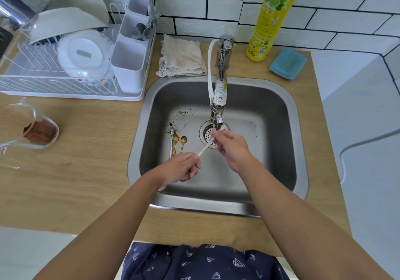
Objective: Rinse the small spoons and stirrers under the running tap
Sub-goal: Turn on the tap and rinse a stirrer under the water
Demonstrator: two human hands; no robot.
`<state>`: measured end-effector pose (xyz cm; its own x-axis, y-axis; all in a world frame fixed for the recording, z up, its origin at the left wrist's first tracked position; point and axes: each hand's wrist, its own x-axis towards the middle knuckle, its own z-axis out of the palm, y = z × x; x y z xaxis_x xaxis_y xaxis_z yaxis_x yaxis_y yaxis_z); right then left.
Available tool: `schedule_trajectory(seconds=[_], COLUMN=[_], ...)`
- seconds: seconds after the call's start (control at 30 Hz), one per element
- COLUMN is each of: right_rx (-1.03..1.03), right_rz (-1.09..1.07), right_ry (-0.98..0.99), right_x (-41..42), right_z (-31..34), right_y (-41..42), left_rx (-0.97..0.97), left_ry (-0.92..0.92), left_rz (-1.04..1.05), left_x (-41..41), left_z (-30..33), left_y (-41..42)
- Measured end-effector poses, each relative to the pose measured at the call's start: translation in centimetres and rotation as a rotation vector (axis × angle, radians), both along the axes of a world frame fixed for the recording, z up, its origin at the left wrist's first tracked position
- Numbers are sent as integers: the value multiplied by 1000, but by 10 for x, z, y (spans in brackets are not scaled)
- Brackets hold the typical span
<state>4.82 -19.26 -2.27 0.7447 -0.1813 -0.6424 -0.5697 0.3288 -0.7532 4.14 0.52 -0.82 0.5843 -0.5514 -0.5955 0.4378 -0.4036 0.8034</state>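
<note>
My left hand (181,167) pinches the near end of a thin white stirrer (206,146), which slants up to the right over the drain. My right hand (230,144) closes its fingers around the stirrer's far end, directly under the tap spout (218,118). Water falls from the spout onto those fingers. Two small gold spoons (179,142) and a small silver spoon (172,133) lie side by side on the floor of the steel sink (279,106), just left of the drain (206,134).
Dark specks dot the sink floor near the spoons. A white dish rack (65,69) with plates and a cutlery caddy stands at the left. A glass jug (28,126) lies on the wooden counter. A folded cloth (183,56), yellow detergent bottle (271,17) and blue sponge (287,63) line the back.
</note>
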Motion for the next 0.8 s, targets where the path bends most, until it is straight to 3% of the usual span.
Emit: schedule_trajectory(seconds=[0.1, 0.3, 0.47, 0.57, 0.63, 0.73, 0.8], right_rx=[68, 74, 66, 97, 114, 89, 69], right_rz=[180, -25, 248, 46, -61, -20, -25], right_ry=[-14, -48, -32, -56, -50, -16, -5], right_x=[-10, 1, -12, -4, -2, -9, -12], right_z=[1, 11, 8, 12, 12, 7, 2], right_y=[9, -3, 13, 3, -2, 6, 13], left_rx=[18, -21, -29, -23, 34, 201, 314], left_ry=[-13, -3, 17, 31, 15, -20, -169], left_rz=[-13, 17, 5, -34, -125, -208, -180], left_x=[-2, -1, 0, 3, 5, 5, 1], left_z=[0, -2, -4, 0, 3, 5, 1], left_y=[0, -1, -5, -3, -1, -4, -10])
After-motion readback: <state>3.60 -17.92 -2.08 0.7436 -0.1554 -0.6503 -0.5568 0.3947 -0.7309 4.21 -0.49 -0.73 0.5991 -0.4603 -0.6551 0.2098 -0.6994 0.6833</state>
